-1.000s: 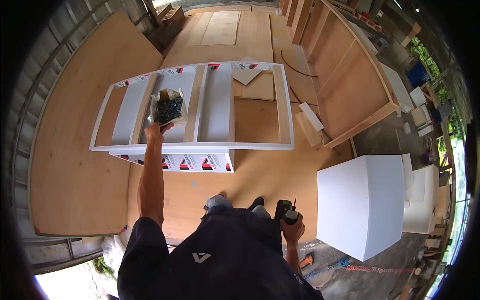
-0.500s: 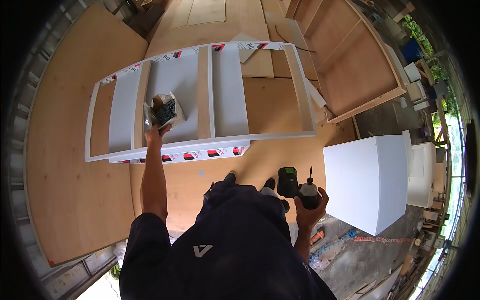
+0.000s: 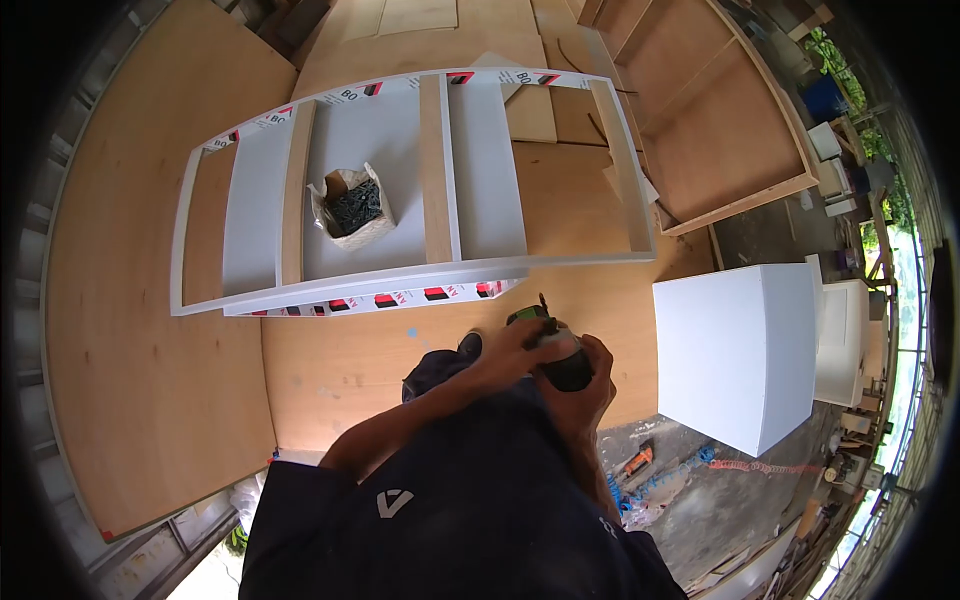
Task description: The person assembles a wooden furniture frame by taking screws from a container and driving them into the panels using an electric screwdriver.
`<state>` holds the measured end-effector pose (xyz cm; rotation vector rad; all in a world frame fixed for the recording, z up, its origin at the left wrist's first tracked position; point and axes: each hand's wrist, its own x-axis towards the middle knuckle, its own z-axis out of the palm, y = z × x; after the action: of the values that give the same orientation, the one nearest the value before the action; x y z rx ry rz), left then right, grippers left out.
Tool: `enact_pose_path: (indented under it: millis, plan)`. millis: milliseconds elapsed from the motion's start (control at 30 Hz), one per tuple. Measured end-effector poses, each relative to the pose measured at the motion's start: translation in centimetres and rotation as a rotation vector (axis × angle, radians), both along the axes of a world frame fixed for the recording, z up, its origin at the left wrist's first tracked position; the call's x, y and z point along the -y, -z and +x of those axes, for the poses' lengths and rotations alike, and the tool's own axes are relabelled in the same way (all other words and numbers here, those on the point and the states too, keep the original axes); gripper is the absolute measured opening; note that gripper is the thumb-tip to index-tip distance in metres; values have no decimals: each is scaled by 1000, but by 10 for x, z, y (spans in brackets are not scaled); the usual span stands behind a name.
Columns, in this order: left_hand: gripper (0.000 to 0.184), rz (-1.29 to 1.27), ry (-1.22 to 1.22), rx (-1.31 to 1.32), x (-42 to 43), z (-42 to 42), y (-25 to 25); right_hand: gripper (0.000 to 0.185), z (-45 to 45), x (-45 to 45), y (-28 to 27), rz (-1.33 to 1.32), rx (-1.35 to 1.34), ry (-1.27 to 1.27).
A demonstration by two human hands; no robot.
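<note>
Black drill point(image 3: 570, 373) clasped in right grip point(image 3: 590, 400); left grip point(image 3: 515, 350) over it, cannot tell whether pinching.

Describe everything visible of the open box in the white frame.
The box is whitish outside, apparently cardboard, brown inside, its top flaps raised. Dark screw-like pieces fill much of it. It seems upright on the white panel between two wooden slats; contact with the left one is unclear. Nobody is touching it.

Drill point(image 3: 570, 373) — black with green; frame point(image 3: 400, 275) — white.
</note>
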<state>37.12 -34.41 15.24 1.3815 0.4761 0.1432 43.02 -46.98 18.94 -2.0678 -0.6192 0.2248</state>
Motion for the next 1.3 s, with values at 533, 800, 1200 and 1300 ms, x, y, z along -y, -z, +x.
enact_pose_path:
  millis: [533,800,1200,1300]
  plan:
    - [42,-241,-325,-119,8,11,-22,66,7,23,102,147,-90,-380]
    - [60,1132,-333,-29,-108,-52,51,10,9,73,126,3,249,-162]
    - [32,1338,-106,-393,-196,-130,155,27,12,133,98,149,-186,206]
    - [33,1341,-68,-353,-195,-134,151,16,2,132,96,173,-176,208]
